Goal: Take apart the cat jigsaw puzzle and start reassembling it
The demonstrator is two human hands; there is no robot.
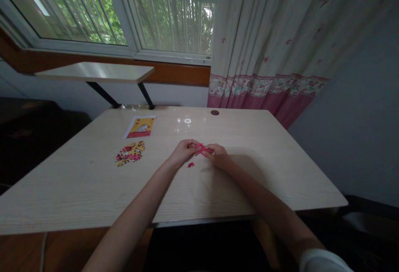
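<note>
Bare L hand and bare R hand meet over the pale wood-grain desk, thumbs & fingers of both pinched nearly closed on thin bright-pink pcs, which sit b/w the fingertips, mid-desk; can't tell if that's one pc or several, or whether they touch the desktop. Main risk, imo: the grip is small & fingertip-only, so a slip of either thumb could drop or flick a pc, & too much squeeze or twist might bend a thin edge, esp. if edges aren't lined up. Next: a loose small dark-pink pc lies on the desk just below the L hand, near enough that a wrist or forearm coming down could nudge it, poss. toward the near edge. The heap of small flat red, yellow, white & dark pcs is off to the L, apart from both hands; a wide L elbow sweep could scatter it. The flat yellow-and-red picture sheet w/ a white animal lies behind the heap; being thin, it'd prob. slide if brushed. Dim light & R-arm shadow might also hide a misfit.
</note>
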